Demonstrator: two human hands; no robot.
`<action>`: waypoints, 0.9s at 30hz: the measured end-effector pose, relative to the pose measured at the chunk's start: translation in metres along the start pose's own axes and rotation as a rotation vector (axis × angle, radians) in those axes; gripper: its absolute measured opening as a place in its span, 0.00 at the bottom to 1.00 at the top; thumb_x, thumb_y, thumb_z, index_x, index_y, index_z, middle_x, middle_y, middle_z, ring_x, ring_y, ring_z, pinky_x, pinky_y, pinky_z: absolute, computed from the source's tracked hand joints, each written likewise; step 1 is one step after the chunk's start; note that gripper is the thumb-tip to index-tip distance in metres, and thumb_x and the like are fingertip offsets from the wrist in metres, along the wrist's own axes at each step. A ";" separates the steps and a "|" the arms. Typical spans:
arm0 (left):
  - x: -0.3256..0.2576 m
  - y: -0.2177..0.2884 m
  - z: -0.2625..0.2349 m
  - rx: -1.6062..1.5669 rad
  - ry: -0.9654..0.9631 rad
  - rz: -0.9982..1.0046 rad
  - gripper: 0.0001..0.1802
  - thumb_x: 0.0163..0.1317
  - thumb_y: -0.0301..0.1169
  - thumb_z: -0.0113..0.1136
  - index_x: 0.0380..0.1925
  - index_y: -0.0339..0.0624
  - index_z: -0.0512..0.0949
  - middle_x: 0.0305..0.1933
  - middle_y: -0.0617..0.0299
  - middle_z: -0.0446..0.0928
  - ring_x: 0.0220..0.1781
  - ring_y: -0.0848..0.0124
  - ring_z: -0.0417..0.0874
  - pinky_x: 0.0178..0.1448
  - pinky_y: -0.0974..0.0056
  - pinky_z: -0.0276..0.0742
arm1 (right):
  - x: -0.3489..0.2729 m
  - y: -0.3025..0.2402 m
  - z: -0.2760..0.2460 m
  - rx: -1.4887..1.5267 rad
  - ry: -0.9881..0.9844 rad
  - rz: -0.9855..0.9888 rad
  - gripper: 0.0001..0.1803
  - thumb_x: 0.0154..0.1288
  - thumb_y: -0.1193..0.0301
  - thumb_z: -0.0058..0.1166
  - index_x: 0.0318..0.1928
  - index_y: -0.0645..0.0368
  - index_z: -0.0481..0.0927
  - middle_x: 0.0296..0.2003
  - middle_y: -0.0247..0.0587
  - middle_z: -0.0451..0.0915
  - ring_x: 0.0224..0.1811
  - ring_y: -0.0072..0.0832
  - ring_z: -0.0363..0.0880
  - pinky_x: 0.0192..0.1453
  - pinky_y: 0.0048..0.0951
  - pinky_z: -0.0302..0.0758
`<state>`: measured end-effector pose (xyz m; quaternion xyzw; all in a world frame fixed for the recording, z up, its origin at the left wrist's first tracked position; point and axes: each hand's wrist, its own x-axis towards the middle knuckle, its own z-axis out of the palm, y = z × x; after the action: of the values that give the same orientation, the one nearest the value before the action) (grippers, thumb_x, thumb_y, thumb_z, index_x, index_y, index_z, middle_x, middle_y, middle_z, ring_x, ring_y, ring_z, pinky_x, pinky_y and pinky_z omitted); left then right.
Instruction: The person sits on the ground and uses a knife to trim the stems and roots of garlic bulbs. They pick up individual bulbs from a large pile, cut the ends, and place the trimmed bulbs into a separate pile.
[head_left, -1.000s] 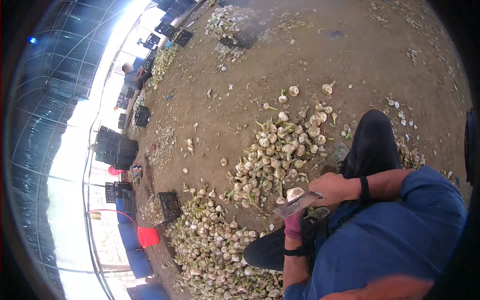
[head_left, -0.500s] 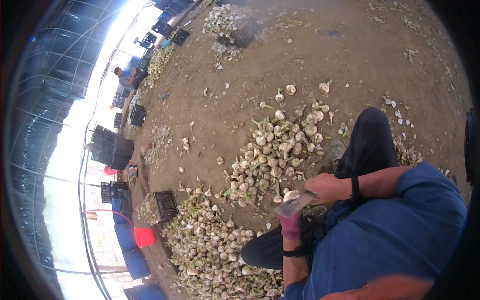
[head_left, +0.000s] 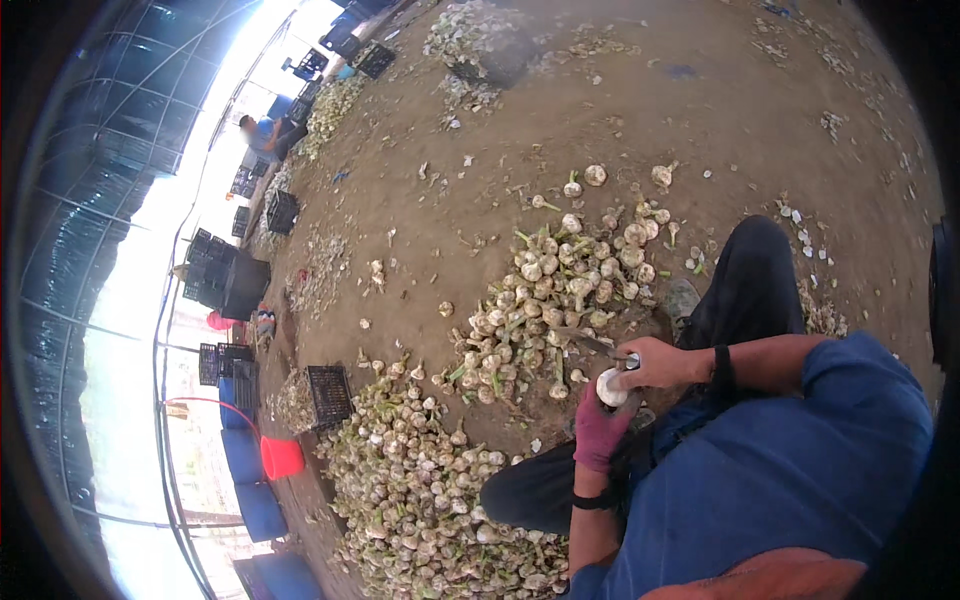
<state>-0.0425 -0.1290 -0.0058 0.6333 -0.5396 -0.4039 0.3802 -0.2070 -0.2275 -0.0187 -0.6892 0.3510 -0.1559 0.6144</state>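
My left hand [head_left: 600, 432], in a pink glove, is closed round a white garlic bulb [head_left: 609, 388] in front of my lap. My bare right hand [head_left: 658, 364] grips a knife [head_left: 592, 343] whose blade points away to the left, clear of the bulb's top. The right thumb reaches to the bulb's side. Beyond the blade lies a loose heap of garlic bulbs [head_left: 540, 300], many with stalks. A larger garlic pile [head_left: 430, 490] spreads to the left of my bent knee.
Black crates [head_left: 328, 396] stand along the left side, beside a red bucket [head_left: 283, 457] and blue containers [head_left: 262, 520]. Farther off, another person [head_left: 265, 137] sits near a garlic pile. Peelings lie scattered over the dirt floor [head_left: 480, 190].
The knife blade has swung away from the bulb, to the far left, and its handle now shows in my right hand. The gloved hand has turned, bringing the white bulb into fuller view.
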 end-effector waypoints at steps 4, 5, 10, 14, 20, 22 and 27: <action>0.000 0.014 0.002 0.435 0.180 0.160 0.31 0.51 0.33 0.70 0.54 0.36 0.71 0.47 0.51 0.78 0.48 0.61 0.80 0.53 0.60 0.75 | 0.007 -0.007 0.007 -0.199 0.027 -0.049 0.28 0.59 0.50 0.59 0.39 0.68 0.78 0.32 0.53 0.79 0.34 0.39 0.78 0.39 0.38 0.72; -0.001 0.004 0.002 0.432 0.165 0.174 0.31 0.50 0.33 0.70 0.54 0.36 0.71 0.47 0.52 0.78 0.48 0.61 0.80 0.53 0.60 0.75 | 0.013 -0.001 0.013 -0.244 0.024 -0.092 0.27 0.60 0.50 0.57 0.39 0.67 0.78 0.31 0.54 0.79 0.34 0.40 0.78 0.39 0.38 0.73; -0.009 -0.047 -0.015 -0.468 0.162 -0.202 0.26 0.53 0.28 0.68 0.52 0.39 0.70 0.44 0.54 0.77 0.41 0.66 0.81 0.45 0.63 0.79 | 0.014 -0.017 0.008 -0.059 0.068 0.010 0.23 0.64 0.56 0.51 0.38 0.68 0.77 0.30 0.57 0.77 0.34 0.47 0.78 0.39 0.42 0.72; -0.016 -0.043 -0.011 -1.035 0.270 -0.364 0.24 0.55 0.26 0.65 0.52 0.38 0.69 0.40 0.53 0.78 0.38 0.66 0.81 0.43 0.64 0.80 | 0.004 0.009 0.004 -0.148 0.058 -0.023 0.20 0.65 0.59 0.49 0.37 0.68 0.76 0.30 0.59 0.77 0.35 0.51 0.77 0.39 0.44 0.70; -0.012 -0.035 -0.004 -1.113 0.246 -0.287 0.22 0.58 0.27 0.62 0.52 0.38 0.69 0.41 0.54 0.79 0.38 0.65 0.82 0.43 0.62 0.81 | 0.004 -0.003 0.009 -0.288 0.058 -0.156 0.17 0.64 0.62 0.49 0.37 0.68 0.76 0.31 0.61 0.77 0.37 0.54 0.77 0.40 0.47 0.71; -0.017 -0.045 -0.003 -1.126 0.220 -0.233 0.21 0.60 0.30 0.61 0.52 0.38 0.69 0.42 0.54 0.79 0.39 0.65 0.82 0.44 0.62 0.81 | 0.008 -0.002 0.012 -0.336 0.027 -0.150 0.18 0.62 0.62 0.50 0.37 0.68 0.76 0.32 0.61 0.77 0.37 0.55 0.77 0.41 0.46 0.72; -0.021 -0.051 -0.012 -1.246 0.282 -0.179 0.21 0.63 0.40 0.59 0.50 0.39 0.72 0.42 0.58 0.79 0.40 0.69 0.81 0.46 0.64 0.79 | 0.028 0.109 0.002 -0.711 -0.158 0.191 0.21 0.56 0.59 0.50 0.37 0.66 0.80 0.35 0.61 0.80 0.40 0.54 0.79 0.45 0.50 0.75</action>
<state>-0.0144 -0.1007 -0.0463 0.3835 -0.0940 -0.5846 0.7088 -0.2184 -0.2446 -0.1296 -0.8335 0.3976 0.0876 0.3735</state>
